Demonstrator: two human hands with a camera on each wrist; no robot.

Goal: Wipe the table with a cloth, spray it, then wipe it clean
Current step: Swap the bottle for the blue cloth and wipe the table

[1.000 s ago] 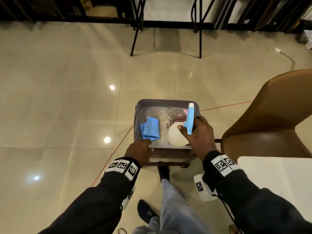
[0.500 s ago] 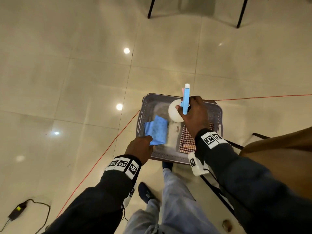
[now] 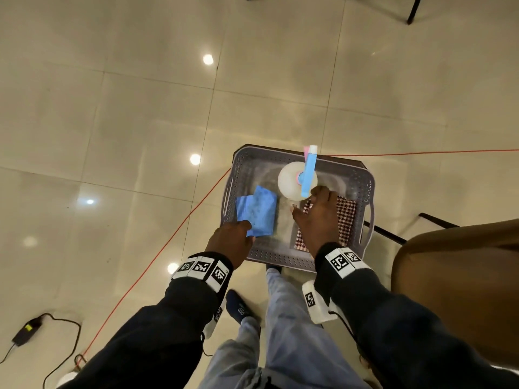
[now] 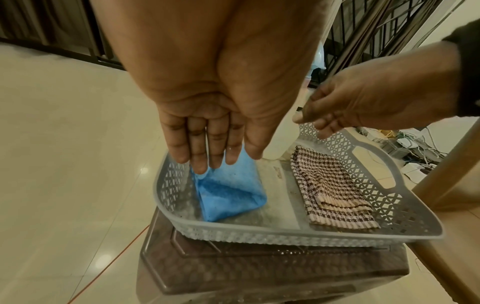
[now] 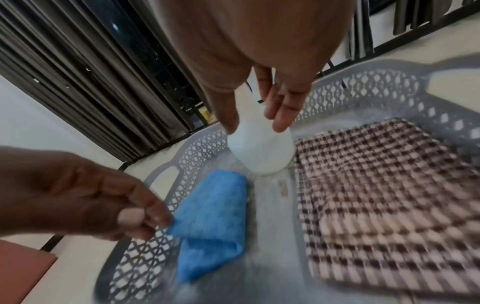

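Observation:
A grey perforated basket [image 3: 280, 259] holds a folded blue cloth [image 3: 258, 211] on its left and a brown checked cloth [image 3: 345, 217] on its right. A white spray bottle [image 3: 292, 183] with a blue trigger head stands upright toward the far side. My left hand [image 3: 244, 231] pinches the near corner of the blue cloth [image 5: 215, 216] between thumb and fingers, and that corner is lifted. My right hand [image 3: 311, 206] hovers over the checked cloth [image 5: 376, 174], fingers spread and loose just behind the bottle [image 5: 259, 154], holding nothing.
The basket [image 4: 285, 232] sits on a dark brown plastic stool [image 4: 259, 267]. A brown chair [image 3: 463, 276] stands close on the right. An orange cord [image 3: 168, 240] crosses the tiled floor, with a black power adapter [image 3: 25, 329] at lower left. My legs are below the basket.
My right hand carried the spray bottle to the far part of the basket, set it down and let go. My left hand left the basket's near edge and took the blue cloth's corner.

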